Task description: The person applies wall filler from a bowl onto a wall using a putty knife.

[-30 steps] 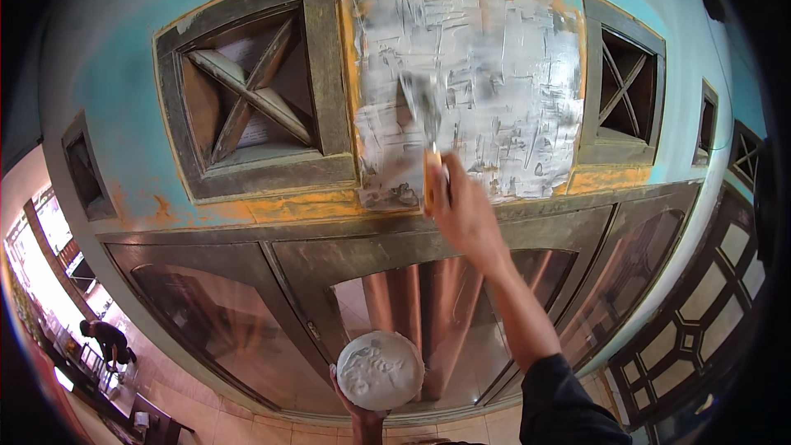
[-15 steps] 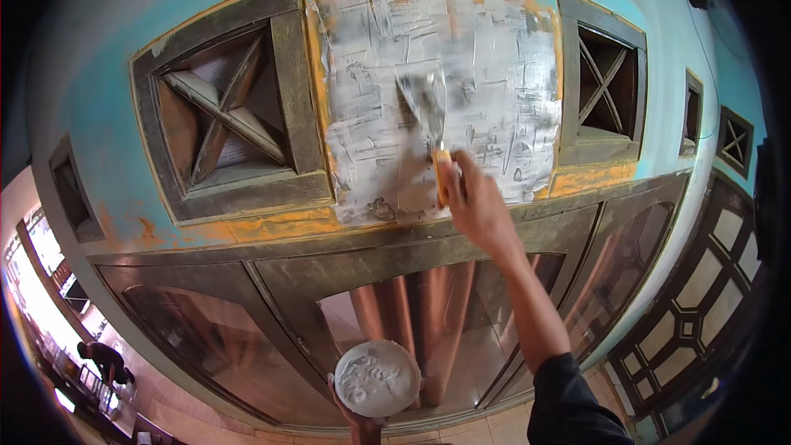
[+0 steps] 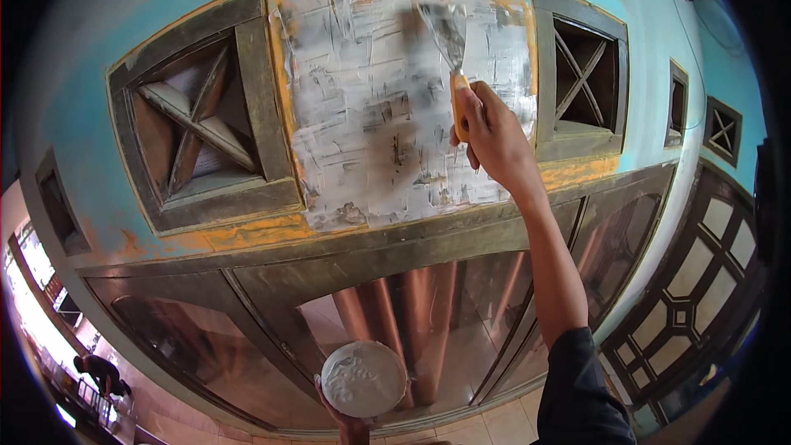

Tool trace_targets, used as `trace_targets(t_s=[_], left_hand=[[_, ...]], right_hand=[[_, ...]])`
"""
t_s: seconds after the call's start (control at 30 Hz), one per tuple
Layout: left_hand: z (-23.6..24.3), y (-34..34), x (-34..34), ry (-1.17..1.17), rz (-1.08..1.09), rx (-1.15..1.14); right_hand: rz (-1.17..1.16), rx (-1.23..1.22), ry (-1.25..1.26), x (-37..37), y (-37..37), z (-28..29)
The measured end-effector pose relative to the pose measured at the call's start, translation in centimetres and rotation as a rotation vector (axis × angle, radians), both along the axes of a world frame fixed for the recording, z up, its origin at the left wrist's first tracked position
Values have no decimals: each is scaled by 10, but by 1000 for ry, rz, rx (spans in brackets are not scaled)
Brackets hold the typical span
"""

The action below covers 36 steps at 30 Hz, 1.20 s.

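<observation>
My right hand (image 3: 498, 136) is closed round the yellow handle of a putty knife (image 3: 445, 33), raised over the wall patch (image 3: 338, 74) between two framed openings. Its broad metal blade is at the upper part of that patch, which is covered in uneven strokes of white-grey paste with orange edges, and casts a dark shadow there. Low in the view, my left hand (image 3: 325, 395) holds a round tub (image 3: 364, 375) full of white paste, its fingers showing at the tub's left side and the rest partly underneath it.
Dark wooden vents with crossed slats (image 3: 252, 91) (image 3: 548, 74) flank the patch on the turquoise wall. Glazed wooden panels (image 3: 173, 330) run below. A panelled door (image 3: 659, 338) stands at right. At lower left, another person (image 3: 103, 375) bends over objects beside a bright opening.
My right hand and putty knife have moved upward on the patch. The view has shifted, so the wall's features sit farther left in the picture. The tub remains held low.
</observation>
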<state>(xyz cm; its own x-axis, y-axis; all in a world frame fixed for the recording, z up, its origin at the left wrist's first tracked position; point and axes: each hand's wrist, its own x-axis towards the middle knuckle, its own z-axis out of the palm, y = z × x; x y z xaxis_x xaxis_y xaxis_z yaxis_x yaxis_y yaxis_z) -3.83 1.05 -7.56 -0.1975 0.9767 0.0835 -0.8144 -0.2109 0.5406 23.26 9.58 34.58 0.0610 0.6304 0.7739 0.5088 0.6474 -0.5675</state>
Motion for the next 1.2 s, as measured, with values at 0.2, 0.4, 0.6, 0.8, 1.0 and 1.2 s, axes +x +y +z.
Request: trace_targets(t_s=[0.2, 0.4, 0.6, 0.8, 1.0, 1.2], left_hand=[[87, -36, 30, 417, 168, 445], [36, -9, 24, -17, 88, 142], [9, 3, 38, 410, 331, 195], [69, -16, 55, 363, 228, 296], [62, -5, 36, -24, -207, 65], [30, 14, 40, -27, -169, -30]], right_hand=[[-107, -100, -83, -1, -6, -119], [-43, -11, -16, 18, -38, -122], [9, -19, 11, 56, 6, -15], [-91, -138, -95, 68, 2, -138], [156, -86, 123, 51, -28, -86], [126, -34, -123, 20, 2, 19]])
